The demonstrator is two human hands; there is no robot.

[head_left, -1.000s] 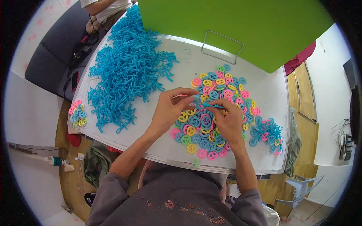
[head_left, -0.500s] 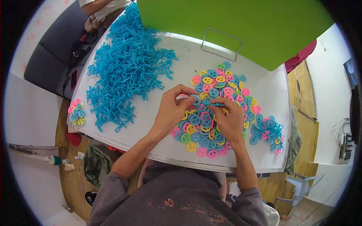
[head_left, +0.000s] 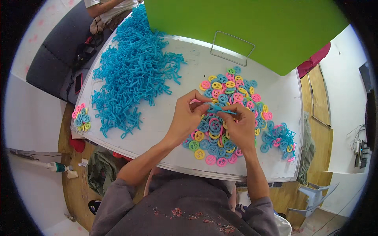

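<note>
— What is held nearest the body?
— A small blue stick piece [head_left: 217, 109] is pinched between the left hand [head_left: 188, 118] and the right hand [head_left: 240, 126], both closed on it and raised just above the coloured rings [head_left: 214, 129], so fresh ones are within reach.

— And further off?
— A heap of blue stick pieces [head_left: 132, 74] is spread on the white counter [head_left: 181, 70] to the left, apart from the rings. Behind, a green board [head_left: 252, 27] is propped upright.
</note>
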